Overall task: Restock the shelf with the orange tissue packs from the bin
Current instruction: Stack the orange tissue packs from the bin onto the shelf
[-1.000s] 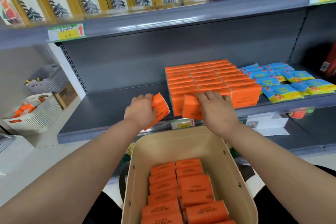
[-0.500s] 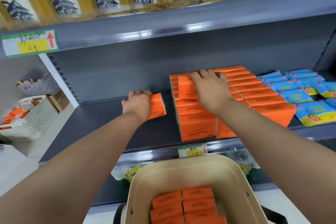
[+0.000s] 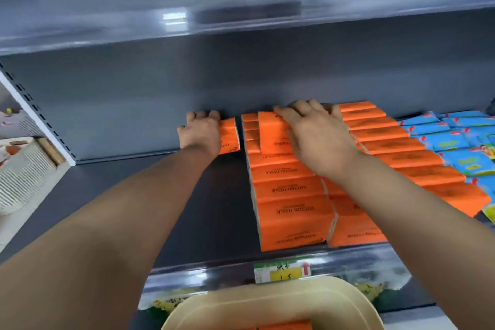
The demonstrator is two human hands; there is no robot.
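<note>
Head view has both your hands deep at the back of the shelf (image 3: pixel 160 209). Your left hand (image 3: pixel 199 134) is curled round one orange tissue pack (image 3: pixel 229 136), holding it on edge close to the back panel (image 3: pixel 241 83); can't tell if it actually touches. There's a thin gap between that pack and the stacked rows (image 3: pixel 289 195) to its right. Your right hand (image 3: pixel 318 136) has its fingers hooked over the far edge of a second pack (image 3: pixel 273 132), which sits raised on top of the back end of the left row.

Left of the rows it's bare deck right out to the slotted upright (image 3: pixel 34 112), so loads of room that side. The right side is tight, since the rows butt up against the blue packs (image 3: pixel 460 142). The upper shelf (image 3: pixel 241 8) overhangs above. The front lip carries a price tag (image 3: pixel 281 272), and the bin (image 3: pixel 267 303) rim sits just below it with more orange packs (image 3: pixel 284 325) inside.
</note>
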